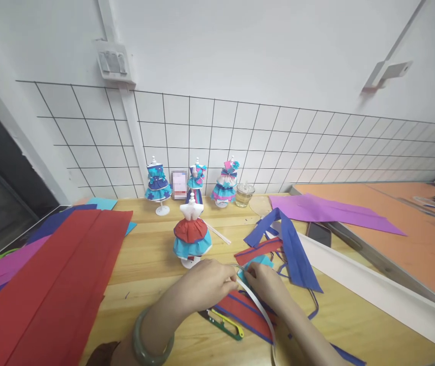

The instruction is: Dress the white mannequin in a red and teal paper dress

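Pinching white strip (261,307) w/ L. hand (207,279), tail toward near edge of desk (144,249); curling R. hand (265,282) at light-blue cloth (261,261), cannot tell if gripping. Could snag tail on green-yellow tool (225,324) b/c of pulling sideways.

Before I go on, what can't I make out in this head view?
Head view:
- What the right hand grips: its fingers cover it.
- Lower end of the white strip: cut off by the bottom edge.
- Lower part of the rear middle mannequin: behind the red-skirted mannequin.
- Writing on the upright screen: blurred into blocks.
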Demonstrator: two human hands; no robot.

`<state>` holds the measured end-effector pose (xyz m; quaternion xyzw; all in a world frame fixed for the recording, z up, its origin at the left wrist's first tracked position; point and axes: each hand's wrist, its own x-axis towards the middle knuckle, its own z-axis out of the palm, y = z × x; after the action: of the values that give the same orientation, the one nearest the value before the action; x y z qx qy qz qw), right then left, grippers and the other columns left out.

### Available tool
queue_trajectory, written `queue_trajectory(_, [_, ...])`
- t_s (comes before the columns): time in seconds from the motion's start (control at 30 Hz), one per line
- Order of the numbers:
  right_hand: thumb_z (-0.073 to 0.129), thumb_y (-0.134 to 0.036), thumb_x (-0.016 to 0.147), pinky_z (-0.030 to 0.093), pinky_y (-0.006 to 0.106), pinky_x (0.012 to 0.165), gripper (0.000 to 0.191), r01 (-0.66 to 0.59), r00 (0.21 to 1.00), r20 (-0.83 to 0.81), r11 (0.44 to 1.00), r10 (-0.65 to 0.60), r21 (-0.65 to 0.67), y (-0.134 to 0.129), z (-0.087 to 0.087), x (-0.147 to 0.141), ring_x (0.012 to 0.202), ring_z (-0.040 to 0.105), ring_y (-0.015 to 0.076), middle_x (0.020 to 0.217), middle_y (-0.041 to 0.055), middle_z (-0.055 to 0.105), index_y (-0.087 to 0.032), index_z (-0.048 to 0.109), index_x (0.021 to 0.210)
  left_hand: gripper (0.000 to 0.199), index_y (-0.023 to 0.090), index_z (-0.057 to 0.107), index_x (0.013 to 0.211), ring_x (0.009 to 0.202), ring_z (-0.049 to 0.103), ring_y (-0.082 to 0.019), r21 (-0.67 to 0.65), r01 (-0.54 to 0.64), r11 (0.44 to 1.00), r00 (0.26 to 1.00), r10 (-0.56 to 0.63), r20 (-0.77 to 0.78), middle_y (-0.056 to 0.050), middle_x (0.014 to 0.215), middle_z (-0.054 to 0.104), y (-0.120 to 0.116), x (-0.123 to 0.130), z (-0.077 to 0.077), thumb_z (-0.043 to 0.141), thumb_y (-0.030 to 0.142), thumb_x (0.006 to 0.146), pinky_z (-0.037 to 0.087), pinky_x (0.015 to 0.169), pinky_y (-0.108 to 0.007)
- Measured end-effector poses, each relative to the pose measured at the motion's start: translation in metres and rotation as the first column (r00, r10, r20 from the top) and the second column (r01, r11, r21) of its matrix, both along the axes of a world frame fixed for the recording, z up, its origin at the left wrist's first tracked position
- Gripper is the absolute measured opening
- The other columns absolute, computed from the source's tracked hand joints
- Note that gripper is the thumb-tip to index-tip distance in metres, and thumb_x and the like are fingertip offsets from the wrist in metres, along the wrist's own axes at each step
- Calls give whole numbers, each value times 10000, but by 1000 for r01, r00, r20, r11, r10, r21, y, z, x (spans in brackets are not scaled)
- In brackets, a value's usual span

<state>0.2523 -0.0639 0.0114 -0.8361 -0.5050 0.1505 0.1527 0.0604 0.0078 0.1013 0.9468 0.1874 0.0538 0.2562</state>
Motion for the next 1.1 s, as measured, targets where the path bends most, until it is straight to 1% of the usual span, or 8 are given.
queue_trajectory(0.13, [434,-260,849,377,298,614,246,46,999,6,998,-47,34,5,2,5,757,653,265,758,135,700,-147,643,786,164,205,664,827,730,621,-176,-49,22,999,995,-27,-101,-28,790,701,0,1,-7,511,248,786,333,551,-233])
queue_trajectory(0.3, [327,-339,895,438,262,573,359,8,991,-130,998,0,63,0,7,22,625,666,196,699,65,697,-157,636,869,159,207,650,856,698,617,-182,-63,42,997,984,-52,-169,-25,774,684,1,5,-19,567,255,729,315,504,-230])
queue_trajectory(0.4, [313,-343,886,457,256,563,371,-32,982,-184,998,42,58,-16,10,33,622,668,184,747,50,705,-166,638,869,166,193,639,834,679,609,-191,-43,33,999,980,-40,-195,-32,745,667,2,6,-28,598,274,695,284,471,-235])
queue_trajectory(0.5, [454,-328,805,456,273,624,242,-62,984,-163,997,68,46,-41,11,41,725,664,216,761,49,704,-182,643,770,157,182,634,798,702,612,-207,-21,34,999,974,-38,-224,-44,750,661,4,7,-35,598,297,697,295,480,-241])
queue_trajectory(0.63, [534,-223,698,441,268,616,105,-89,987,-132,996,92,31,-68,7,36,694,641,206,727,23,692,-206,638,698,174,184,624,815,731,613,-205,-60,26,998,967,-40,-250,-41,794,661,5,9,-35,599,302,690,349,523,-238])
queue_trajectory(0.73, [477,-196,722,442,278,629,175,-88,990,-102,995,93,52,-76,8,31,690,633,205,703,24,686,-215,626,631,189,186,618,851,794,618,-220,-50,21,999,965,-34,-260,-52,852,668,5,10,-31,580,280,691,392,583,-247])
queue_trajectory(0.93, [456,-363,774,485,336,711,271,88,996,-17,947,-87,308,-73,29,62,776,646,249,841,83,712,-200,660,845,207,185,634,889,812,629,-239,-41,9,999,963,-19,-268,-78,891,679,5,10,-33,532,233,715,441,643,-276])
queue_trajectory(1.1, [436,-392,766,465,379,652,316,229,966,24,894,-257,386,-59,45,94,713,636,280,782,105,689,-174,629,889,237,147,629,931,865,630,-277,-24,-8,1000,967,2,-255,-125,924,673,7,10,-38,524,236,739,465,703,-326])
